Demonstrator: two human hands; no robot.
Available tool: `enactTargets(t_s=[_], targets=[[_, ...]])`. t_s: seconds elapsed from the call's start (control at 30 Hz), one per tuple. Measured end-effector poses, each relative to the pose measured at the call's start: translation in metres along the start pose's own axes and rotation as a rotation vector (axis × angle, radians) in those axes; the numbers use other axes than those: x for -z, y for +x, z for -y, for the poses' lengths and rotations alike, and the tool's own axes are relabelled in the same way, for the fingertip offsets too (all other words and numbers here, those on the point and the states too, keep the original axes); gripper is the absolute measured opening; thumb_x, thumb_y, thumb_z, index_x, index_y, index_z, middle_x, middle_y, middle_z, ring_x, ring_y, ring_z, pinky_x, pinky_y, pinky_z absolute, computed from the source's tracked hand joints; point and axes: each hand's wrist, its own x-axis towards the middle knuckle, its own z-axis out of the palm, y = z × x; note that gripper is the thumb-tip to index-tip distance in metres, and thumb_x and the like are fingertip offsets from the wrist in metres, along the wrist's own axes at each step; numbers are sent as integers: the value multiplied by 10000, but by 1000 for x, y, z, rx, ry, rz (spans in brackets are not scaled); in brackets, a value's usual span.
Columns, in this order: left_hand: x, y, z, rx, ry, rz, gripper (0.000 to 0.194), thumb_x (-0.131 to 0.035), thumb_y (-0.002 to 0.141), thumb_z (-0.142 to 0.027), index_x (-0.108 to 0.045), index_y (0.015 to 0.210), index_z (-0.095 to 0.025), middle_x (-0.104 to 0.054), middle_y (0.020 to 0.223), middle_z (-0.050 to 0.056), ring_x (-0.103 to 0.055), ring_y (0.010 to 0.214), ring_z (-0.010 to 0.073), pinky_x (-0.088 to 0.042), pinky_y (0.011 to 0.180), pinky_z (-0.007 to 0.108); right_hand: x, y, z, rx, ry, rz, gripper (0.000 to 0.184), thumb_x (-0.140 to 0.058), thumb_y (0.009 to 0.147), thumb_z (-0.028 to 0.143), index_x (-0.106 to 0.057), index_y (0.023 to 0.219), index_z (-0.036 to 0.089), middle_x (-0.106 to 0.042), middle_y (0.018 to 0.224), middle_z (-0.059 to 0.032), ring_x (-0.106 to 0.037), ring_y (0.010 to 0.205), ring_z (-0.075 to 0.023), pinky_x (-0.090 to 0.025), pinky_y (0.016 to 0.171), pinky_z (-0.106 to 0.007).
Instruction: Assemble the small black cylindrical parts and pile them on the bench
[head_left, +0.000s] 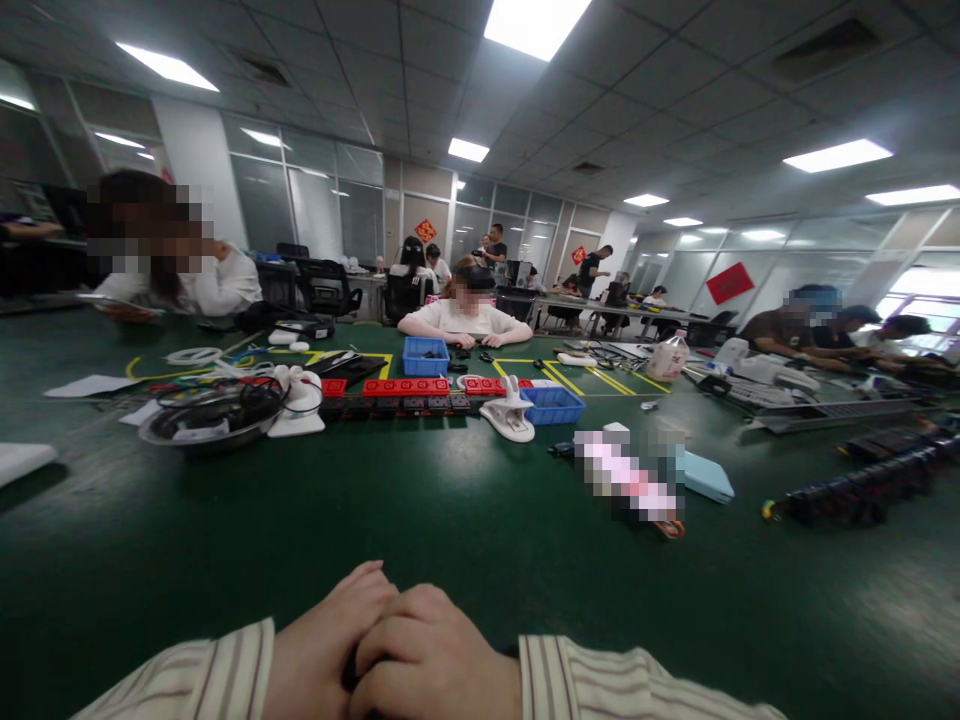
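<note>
At the front edge of the view, my left hand [319,645] and my right hand [442,650] rest together over the green tabletop [465,500]. The right fingers are curled and lie against the left hand, partly covering its fingers. One left fingertip shows above the right knuckles. Both hands are closed, and no object shows in either. Striped cuffs cover both wrists. The nearest loose things lie well beyond the hands: a white clip-base device [511,412] and a blurred pink item [626,475].
Across the table stand a metal bowl [187,430] with cables, a red strip [412,386], blue bins [426,356], a light-blue box [703,475] and a bottle [669,355]. A dark cable bundle [862,490] lies at right. Several people sit around the table.
</note>
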Motion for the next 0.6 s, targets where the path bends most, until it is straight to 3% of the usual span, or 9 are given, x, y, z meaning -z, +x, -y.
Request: enactTargets(t_s=[0.2, 0.3, 0.4, 0.5, 0.6], targets=[[11, 1, -6, 36, -48, 64, 408, -688, 565, -495, -604, 867, -235, -619, 850, -10, -570, 879, 224, -304, 1040, 448, -3, 0, 1, -9, 2, -12, 248, -530, 823, 455, -519, 914, 224, -604, 920, 4, -511, 930, -146, -395, 818, -300], [12, -1, -14, 86, -73, 43, 525, -692, 558, -564, -604, 968, -248, -633, 925, 7, -570, 941, 261, -282, 1048, 498, -5, -2, 5, -131, 17, -129, 333, -499, 829, 497, -482, 990, 205, -581, 965, -33, -499, 943, -162, -397, 835, -308], [11, -2, -20, 136, -99, -10, 672, -622, 595, -689, -569, 1093, -240, -617, 1079, 51, -546, 1022, 296, -238, 1063, 540, -8, -3, 8, -279, -4, -232, 507, -514, 746, 642, -471, 964, 186, -568, 929, -56, -502, 876, -186, -410, 773, -325], [11, -3, -21, 125, -141, -15, 636, -567, 649, -710, -572, 1072, -236, -616, 1084, 58, -543, 1025, 282, -228, 1075, 523, -9, -3, 7, -336, -67, -255, 549, -546, 672, 697, -478, 859, 185, -560, 834, -38, -499, 770, -176, -400, 680, -315], [10, -2, -15, 88, -137, 14, 523, -586, 659, -674, -599, 939, -232, -634, 954, 26, -562, 936, 246, -257, 1071, 478, -6, -2, 5, -281, -87, -221, 444, -599, 675, 606, -490, 811, 197, -566, 789, -10, -495, 746, -161, -383, 657, -300]])
